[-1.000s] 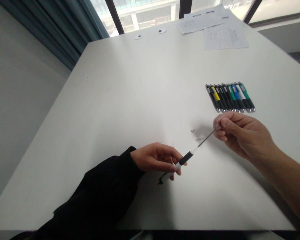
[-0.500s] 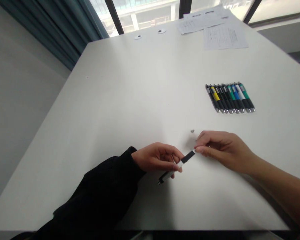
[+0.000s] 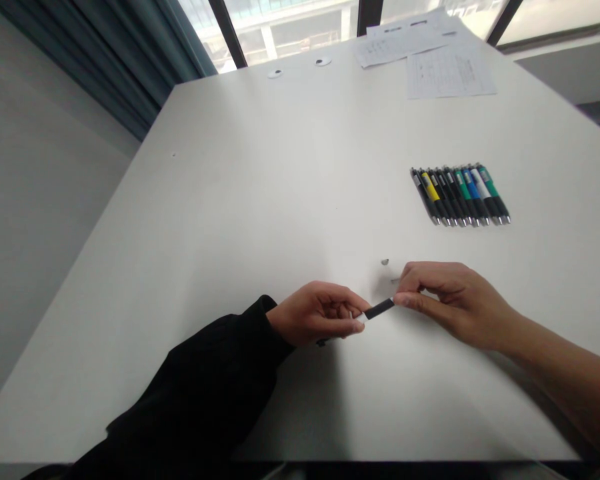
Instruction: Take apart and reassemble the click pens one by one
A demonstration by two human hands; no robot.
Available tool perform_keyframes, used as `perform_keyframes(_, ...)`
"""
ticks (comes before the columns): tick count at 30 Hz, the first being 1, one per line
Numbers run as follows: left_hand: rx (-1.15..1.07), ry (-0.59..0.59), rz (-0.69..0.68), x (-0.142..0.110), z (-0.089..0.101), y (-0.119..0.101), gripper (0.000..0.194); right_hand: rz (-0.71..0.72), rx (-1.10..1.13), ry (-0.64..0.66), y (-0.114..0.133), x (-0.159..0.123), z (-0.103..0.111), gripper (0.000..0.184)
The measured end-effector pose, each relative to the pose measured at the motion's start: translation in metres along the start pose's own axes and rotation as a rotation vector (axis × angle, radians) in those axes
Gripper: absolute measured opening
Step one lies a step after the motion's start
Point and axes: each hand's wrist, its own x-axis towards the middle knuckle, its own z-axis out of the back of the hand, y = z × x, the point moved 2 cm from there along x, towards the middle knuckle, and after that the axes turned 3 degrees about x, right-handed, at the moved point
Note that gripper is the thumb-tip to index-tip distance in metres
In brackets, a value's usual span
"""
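Observation:
My left hand (image 3: 317, 315), in a black sleeve, grips the lower barrel of a disassembled or partly assembled ballpoint pen (image 3: 379, 309), hiding most of its white part. My right hand (image 3: 445, 303) pinches the other end between thumb and fingers, so only the black grip section shows between my hands. A small grey metal pen part (image 3: 385, 262) lies on the table just beyond my hands. A thin sliver-like part (image 3: 395, 281) lies by my right fingers, partly hidden.
A neat row of several black pens (image 3: 460, 197) with coloured clips lies to the far right. Papers (image 3: 450, 73) lie at the far edge of the white table (image 3: 230, 200), near two round cable grommets (image 3: 275, 73). The table's near edge runs below my arms.
My right hand has moved in from the right and now holds the pen's end, with the thin rod out of sight. The pen has slid further into my left hand.

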Motion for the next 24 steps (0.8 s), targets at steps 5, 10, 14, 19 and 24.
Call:
perform_keyframes(5,0.038,-0.003,-0.007,0.0011,-0.0002,-0.0008,0.035,0.030,-0.021,0.009,0.0018,-0.0013,0.0007,0.024)
perform_keyframes(10,0.032,0.019,-0.016,0.0012,-0.0011,-0.0026,0.033,0.084,-0.062,0.056,0.0029,-0.0005,0.0000,0.023)
perform_keyframes(14,0.044,0.029,-0.012,0.0025,-0.0016,-0.0034,0.033,0.139,-0.093,0.093,0.0026,0.0002,-0.0016,0.027)
perform_keyframes(19,0.081,0.026,-0.024,0.0031,-0.0014,-0.0043,0.031,0.195,-0.166,0.094,0.0032,0.0009,-0.0034,0.036)
perform_keyframes(24,0.077,0.046,0.002,0.0011,-0.0013,-0.0037,0.035,0.166,-0.097,0.094,0.0034,0.0002,0.0008,0.033)
